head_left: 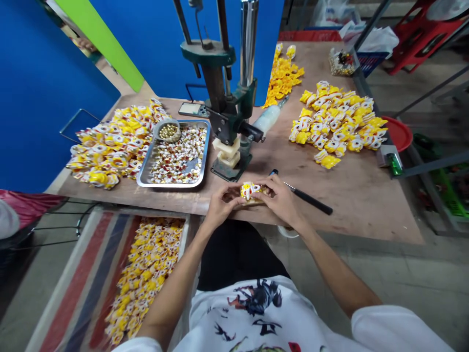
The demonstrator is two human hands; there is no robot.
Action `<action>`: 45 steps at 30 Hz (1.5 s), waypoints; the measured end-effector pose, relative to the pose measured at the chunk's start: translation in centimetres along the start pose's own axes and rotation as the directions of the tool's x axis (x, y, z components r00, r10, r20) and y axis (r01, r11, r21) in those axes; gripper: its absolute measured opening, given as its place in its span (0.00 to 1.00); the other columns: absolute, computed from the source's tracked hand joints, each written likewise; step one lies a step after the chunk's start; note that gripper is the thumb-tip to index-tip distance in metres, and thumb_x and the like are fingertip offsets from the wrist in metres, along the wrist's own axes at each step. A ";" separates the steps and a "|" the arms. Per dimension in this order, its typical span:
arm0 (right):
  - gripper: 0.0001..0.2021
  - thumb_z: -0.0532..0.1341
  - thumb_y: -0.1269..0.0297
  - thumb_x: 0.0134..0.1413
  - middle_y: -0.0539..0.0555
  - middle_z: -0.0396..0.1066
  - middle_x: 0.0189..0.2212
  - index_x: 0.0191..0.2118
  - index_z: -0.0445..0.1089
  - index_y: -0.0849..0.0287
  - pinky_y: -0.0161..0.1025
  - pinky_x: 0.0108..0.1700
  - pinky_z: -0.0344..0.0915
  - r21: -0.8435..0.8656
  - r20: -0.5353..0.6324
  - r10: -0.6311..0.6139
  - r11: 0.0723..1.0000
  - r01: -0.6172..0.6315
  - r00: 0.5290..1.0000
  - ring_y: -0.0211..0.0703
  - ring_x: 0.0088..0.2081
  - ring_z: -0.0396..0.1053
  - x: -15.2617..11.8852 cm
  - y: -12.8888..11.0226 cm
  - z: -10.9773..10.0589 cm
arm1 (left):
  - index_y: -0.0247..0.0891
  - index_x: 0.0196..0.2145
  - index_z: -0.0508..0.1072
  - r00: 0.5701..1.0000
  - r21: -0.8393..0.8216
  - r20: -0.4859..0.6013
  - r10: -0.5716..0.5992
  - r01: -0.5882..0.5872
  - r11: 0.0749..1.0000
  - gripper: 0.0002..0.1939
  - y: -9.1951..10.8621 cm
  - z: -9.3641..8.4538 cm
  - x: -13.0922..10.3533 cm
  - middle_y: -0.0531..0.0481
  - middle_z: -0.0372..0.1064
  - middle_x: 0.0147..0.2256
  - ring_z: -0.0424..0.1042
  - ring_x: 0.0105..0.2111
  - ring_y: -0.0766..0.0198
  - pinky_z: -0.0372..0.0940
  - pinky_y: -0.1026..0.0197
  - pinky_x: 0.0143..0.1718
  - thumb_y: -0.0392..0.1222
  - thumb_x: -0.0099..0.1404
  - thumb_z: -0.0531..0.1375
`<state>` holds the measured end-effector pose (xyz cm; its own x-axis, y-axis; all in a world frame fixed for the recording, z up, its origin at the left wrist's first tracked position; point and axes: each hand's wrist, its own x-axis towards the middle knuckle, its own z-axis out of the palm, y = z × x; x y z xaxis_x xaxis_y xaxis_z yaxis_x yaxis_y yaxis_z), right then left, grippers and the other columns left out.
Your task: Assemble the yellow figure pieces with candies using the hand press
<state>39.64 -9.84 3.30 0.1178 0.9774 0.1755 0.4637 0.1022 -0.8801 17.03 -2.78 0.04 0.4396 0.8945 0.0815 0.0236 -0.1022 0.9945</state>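
Observation:
A small yellow and white plastic figure (249,190) is held between both hands at the table's front edge. My left hand (226,199) pinches it from the left with thumb and fingers. From the other side my right hand (276,195) closes on it too. Beneath the figure shows part of a pale flat piece, mostly hidden. Just beyond the hands stands a green press (230,132) with cream-coloured blocks (227,152) under its head. A black-handled tool (311,201) lies on the table to the right of my right hand.
A metal tray (172,185) of small white and red parts holds a bowl of gold beads (169,131). Figures are piled at left (110,142) and right (337,122), with yellow parts (284,76) behind. A striped-lined bin (88,274) full of figures stands below left.

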 end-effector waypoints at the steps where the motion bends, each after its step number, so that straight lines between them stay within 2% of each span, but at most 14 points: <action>1: 0.17 0.72 0.50 0.67 0.56 0.76 0.45 0.54 0.83 0.52 0.43 0.41 0.74 0.003 -0.001 -0.005 1.000 0.005 1.000 0.45 0.37 0.72 0.0 0.1 -0.1 | 0.42 0.53 0.82 0.999 0.002 0.021 0.031 -0.031 1.000 0.25 -0.1 0.0 0.0 0.44 0.80 0.49 0.80 0.45 0.55 0.77 0.53 0.50 0.53 0.62 0.79; 6: 0.14 0.69 0.49 0.71 0.56 0.75 0.47 0.53 0.83 0.50 0.43 0.44 0.78 0.002 0.056 0.010 1.000 -0.010 0.998 0.47 0.43 0.76 0.4 0.7 -1.1 | 0.42 0.54 0.81 0.973 0.177 0.124 0.196 -0.216 0.960 0.23 0.4 -0.3 0.6 0.41 0.77 0.52 0.80 0.53 0.51 0.75 0.50 0.58 0.51 0.66 0.77; 10: 0.15 0.70 0.51 0.70 0.57 0.72 0.54 0.58 0.81 0.47 0.45 0.51 0.79 -0.057 0.194 -0.015 0.998 0.027 0.981 0.52 0.53 0.76 0.9 1.1 -2.1 | 0.41 0.53 0.80 0.963 0.308 0.124 0.239 -0.266 0.913 0.20 0.6 -0.4 0.7 0.40 0.77 0.52 0.79 0.55 0.50 0.74 0.50 0.58 0.51 0.69 0.75; 13: 0.15 0.70 0.53 0.70 0.57 0.72 0.54 0.58 0.81 0.46 0.46 0.54 0.78 -0.039 0.235 -0.025 0.999 0.035 0.972 0.53 0.56 0.75 1.3 1.4 -2.4 | 0.40 0.51 0.79 0.968 0.328 0.123 0.217 -0.246 0.912 0.16 0.7 -0.4 0.7 0.39 0.76 0.53 0.78 0.55 0.51 0.72 0.50 0.59 0.48 0.71 0.73; 18: 0.15 0.72 0.51 0.67 0.56 0.72 0.50 0.55 0.83 0.49 0.41 0.45 0.76 -0.009 0.270 -0.016 1.000 0.019 0.963 0.50 0.50 0.75 2.0 1.6 -2.3 | 0.40 0.50 0.78 0.962 0.380 0.237 0.134 -0.219 0.899 0.12 2.5 -0.7 2.0 0.43 0.74 0.50 0.77 0.50 0.55 0.72 0.55 0.54 0.41 0.71 0.72; 23: 0.14 0.73 0.53 0.67 0.55 0.73 0.50 0.53 0.83 0.50 0.40 0.43 0.72 0.020 0.319 -0.003 1.000 -0.004 0.948 0.45 0.45 0.74 2.5 1.4 -2.4 | 0.39 0.41 0.75 0.888 0.432 0.455 0.060 -0.280 0.857 0.06 4.8 -1.5 5.1 0.48 0.71 0.43 0.73 0.41 0.59 0.68 0.58 0.45 0.36 0.70 0.69; 27: 0.14 0.73 0.52 0.67 0.55 0.73 0.49 0.52 0.83 0.51 0.40 0.43 0.71 0.042 0.354 -0.003 0.999 -0.013 0.935 0.45 0.44 0.73 2.9 1.0 -2.8 | 0.39 0.41 0.75 0.841 0.398 0.539 0.053 -0.309 0.864 0.09 5.0 -2.1 6.0 0.48 0.70 0.44 0.74 0.42 0.57 0.69 0.57 0.46 0.41 0.69 0.72; 32: 0.22 0.72 0.47 0.66 0.56 0.74 0.55 0.61 0.79 0.46 0.47 0.55 0.74 0.004 0.398 -0.026 1.000 0.026 0.917 0.53 0.54 0.75 3.0 0.6 -2.7 | 0.40 0.51 0.79 0.887 0.337 0.429 0.169 -0.330 0.882 0.13 2.2 -2.3 3.5 0.40 0.71 0.53 0.76 0.55 0.51 0.71 0.50 0.60 0.44 0.72 0.71; 35: 0.22 0.69 0.46 0.70 0.57 0.73 0.55 0.64 0.78 0.43 0.52 0.62 0.72 -0.075 0.398 -0.049 0.993 0.086 0.916 0.55 0.56 0.74 2.9 0.6 -2.3 | 0.41 0.55 0.80 0.919 0.342 0.335 0.208 -0.324 0.882 0.15 0.5 -2.1 1.9 0.39 0.71 0.55 0.77 0.57 0.50 0.71 0.48 0.62 0.44 0.73 0.71; 38: 0.20 0.68 0.45 0.70 0.58 0.73 0.53 0.61 0.80 0.44 0.56 0.63 0.72 -0.158 0.392 -0.070 0.977 0.142 0.917 0.57 0.56 0.73 2.6 0.6 -2.2 | 0.46 0.62 0.77 0.922 0.362 0.325 0.213 -0.329 0.872 0.23 0.8 -3.2 1.2 0.37 0.71 0.61 0.75 0.61 0.47 0.71 0.46 0.64 0.44 0.72 0.72; 40: 0.22 0.68 0.44 0.69 0.59 0.71 0.56 0.63 0.79 0.45 0.57 0.63 0.73 -0.177 0.383 -0.063 0.974 0.140 0.922 0.58 0.57 0.73 2.4 0.8 -2.5 | 0.47 0.65 0.75 0.941 0.410 0.253 0.226 -0.316 0.856 0.25 1.9 -5.5 1.5 0.37 0.74 0.60 0.77 0.59 0.49 0.73 0.46 0.61 0.43 0.73 0.71; 41: 0.25 0.69 0.43 0.69 0.60 0.70 0.58 0.66 0.77 0.45 0.57 0.63 0.74 -0.172 0.378 -0.053 0.977 0.127 0.924 0.58 0.58 0.73 2.2 0.9 -2.8 | 0.45 0.62 0.76 0.957 0.465 0.156 0.245 -0.290 0.836 0.20 2.6 -7.3 2.0 0.38 0.77 0.56 0.79 0.54 0.50 0.74 0.47 0.58 0.42 0.74 0.69; 44: 0.31 0.68 0.43 0.69 0.60 0.70 0.61 0.73 0.70 0.43 0.54 0.61 0.76 -0.141 0.297 -0.016 0.988 0.060 0.955 0.56 0.57 0.74 1.8 1.7 -3.6 | 0.40 0.44 0.80 0.940 0.705 -0.189 0.283 -0.070 0.705 0.04 3.9 -13.1 4.1 0.43 0.78 0.42 0.78 0.43 0.52 0.72 0.49 0.51 0.39 0.76 0.64; 45: 0.30 0.67 0.43 0.70 0.60 0.71 0.59 0.72 0.71 0.44 0.53 0.58 0.78 -0.137 0.244 -0.001 0.990 0.035 0.970 0.54 0.55 0.75 1.7 2.0 -3.7 | 0.39 0.41 0.79 0.935 0.768 -0.238 0.263 0.015 0.641 0.03 4.0 -14.8 4.9 0.43 0.76 0.41 0.76 0.43 0.52 0.71 0.49 0.51 0.38 0.74 0.65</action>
<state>44.06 -8.66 3.49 -0.1001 0.9930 0.0634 0.5834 0.1102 -0.8047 5.98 7.70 5.37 0.2039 0.9129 0.3536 0.7111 -0.3863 0.5875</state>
